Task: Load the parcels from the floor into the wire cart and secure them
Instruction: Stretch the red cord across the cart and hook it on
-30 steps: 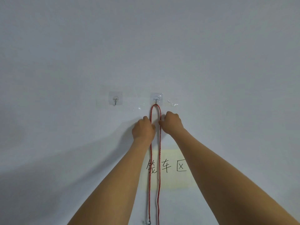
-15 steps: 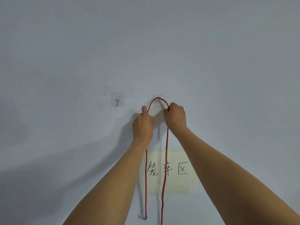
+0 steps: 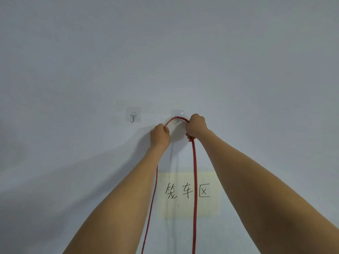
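A red elastic cord point(image 3: 194, 165) arches in front of the right-hand adhesive wall hook point(image 3: 178, 116) on the white wall. My left hand point(image 3: 159, 136) grips the cord's left strand just below the arch. My right hand point(image 3: 196, 126) grips the right strand near the top of the arch. Both strands hang down past the bottom of the frame, so the cord's ends are out of view. Whether the cord rests on the hook I cannot tell. No parcels or wire cart are in view.
A second adhesive hook point(image 3: 133, 115) sits bare to the left. Below the hooks a pale yellow paper sign point(image 3: 189, 204) with black handwritten characters is stuck to the white wall point(image 3: 183, 52).
The loop has widened as my hands moved apart and slightly up. The cord's arch has come forward at the hook, and the metal end hook at the bottom has left the frame.
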`<state>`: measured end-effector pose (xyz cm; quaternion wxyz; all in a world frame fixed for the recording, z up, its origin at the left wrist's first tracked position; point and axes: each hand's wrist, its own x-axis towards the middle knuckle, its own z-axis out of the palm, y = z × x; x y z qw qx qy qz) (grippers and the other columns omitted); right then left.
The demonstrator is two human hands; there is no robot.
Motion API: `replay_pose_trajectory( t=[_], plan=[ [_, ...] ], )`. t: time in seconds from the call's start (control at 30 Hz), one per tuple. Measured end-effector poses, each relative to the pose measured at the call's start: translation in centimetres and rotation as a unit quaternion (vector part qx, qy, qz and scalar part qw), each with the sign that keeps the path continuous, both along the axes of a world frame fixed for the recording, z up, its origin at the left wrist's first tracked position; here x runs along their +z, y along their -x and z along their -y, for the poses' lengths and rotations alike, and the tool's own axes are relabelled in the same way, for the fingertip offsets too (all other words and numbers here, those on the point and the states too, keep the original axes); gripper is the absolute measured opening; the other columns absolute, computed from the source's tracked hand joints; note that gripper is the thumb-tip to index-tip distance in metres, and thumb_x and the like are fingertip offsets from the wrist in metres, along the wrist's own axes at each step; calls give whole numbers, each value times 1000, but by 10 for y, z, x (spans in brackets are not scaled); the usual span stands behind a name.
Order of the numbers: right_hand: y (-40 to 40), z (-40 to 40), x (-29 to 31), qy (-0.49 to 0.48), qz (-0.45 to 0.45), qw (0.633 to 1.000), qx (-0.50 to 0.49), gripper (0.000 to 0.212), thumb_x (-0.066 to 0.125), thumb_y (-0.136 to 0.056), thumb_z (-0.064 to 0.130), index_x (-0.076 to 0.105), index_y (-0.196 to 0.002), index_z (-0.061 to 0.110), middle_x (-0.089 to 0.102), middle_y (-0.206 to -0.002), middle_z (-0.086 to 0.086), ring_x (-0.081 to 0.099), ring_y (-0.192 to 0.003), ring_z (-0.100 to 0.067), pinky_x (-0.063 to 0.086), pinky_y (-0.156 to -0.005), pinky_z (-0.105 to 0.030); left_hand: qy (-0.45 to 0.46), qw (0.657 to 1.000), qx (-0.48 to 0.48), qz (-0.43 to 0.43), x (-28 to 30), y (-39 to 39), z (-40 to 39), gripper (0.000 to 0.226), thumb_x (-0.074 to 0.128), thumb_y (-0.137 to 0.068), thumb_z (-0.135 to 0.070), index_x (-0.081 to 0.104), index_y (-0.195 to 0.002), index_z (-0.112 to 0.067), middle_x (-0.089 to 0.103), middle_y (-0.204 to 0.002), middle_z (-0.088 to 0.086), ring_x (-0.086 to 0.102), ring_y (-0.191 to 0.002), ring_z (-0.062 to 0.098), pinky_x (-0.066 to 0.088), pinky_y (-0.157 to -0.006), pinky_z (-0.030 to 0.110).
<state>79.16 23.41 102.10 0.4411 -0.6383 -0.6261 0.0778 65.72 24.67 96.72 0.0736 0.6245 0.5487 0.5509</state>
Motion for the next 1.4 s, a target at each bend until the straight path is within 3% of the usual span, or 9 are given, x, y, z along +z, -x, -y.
replay_pose_trajectory(
  t=[0.2,0.37,0.47,0.57,0.8,1.0,1.17,1.23,1.4],
  plan=[
    [5,7,-9,-42,39,998,-27,26,43,-93,2,39,-68,10,51,-83,-13,56,-71,-33,54,-65,-37,19,1000,-14,7,7,-7,9,41,34,-106,-24,67,-107,1,67,-108,19,62,-101,38,53,-88,46],
    [12,16,-1,-132,9,990,-49,14,40,-100,5,53,-104,2,50,-92,-10,51,-78,-25,40,-66,-32,-36,998,-3,45,21,-15,18,36,34,-106,-22,63,-101,-1,66,-97,14,61,-90,31,51,-78,39],
    [12,25,1,-165,-2,986,-39,10,38,-102,9,47,-97,7,50,-87,-9,48,-73,-24,36,-60,-31,-46,996,-11,69,23,-14,26,33,37,-105,-20,61,-97,2,65,-91,13,58,-83,31,46,-69,37],
    [3,38,-8,-187,-16,982,-22,22,39,-105,21,50,-94,6,52,-83,-7,48,-68,-23,32,-53,-29,-35,997,-27,58,10,-1,39,33,43,-103,-22,65,-98,1,69,-95,16,62,-88,34,51,-75,42],
    [-15,88,-81,-176,50,982,48,30,46,-105,27,64,-101,5,66,-81,-11,58,-68,-28,49,-64,-37,63,994,-84,-13,-68,32,105,37,42,-106,-25,72,-88,-11,63,-83,1,60,-80,20,41,-68,23],
    [-1,133,-151,-108,38,992,61,26,48,-104,29,65,-101,9,54,-63,-1,46,-55,-13,37,-52,-29,149,984,-101,-1,-149,37,158,44,37,-107,-34,66,-80,-16,61,-71,4,56,-66,18,47,-69,28],
    [-4,168,-193,-60,48,995,67,26,50,-103,29,67,-103,10,65,-77,-8,53,-73,-26,42,-65,-35,219,970,-102,-23,-204,59,196,40,39,-107,-33,68,-89,-12,62,-77,4,58,-68,17,49,-63,25],
    [-1,180,-213,-46,42,996,64,26,50,-103,30,67,-103,10,65,-74,-8,52,-66,-23,40,-61,-32,251,962,-106,-24,-227,68,210,37,39,-107,-26,68,-88,-12,62,-77,3,59,-67,16,49,-61,21],
    [20,208,-257,-20,28,996,77,25,52,-102,30,67,-103,10,49,-62,5,45,-55,-17,37,-58,-28,306,947,-102,-14,-278,88,243,35,39,-105,-19,68,-85,-14,64,-77,7,63,-71,19,56,-74,32]
  ],
)
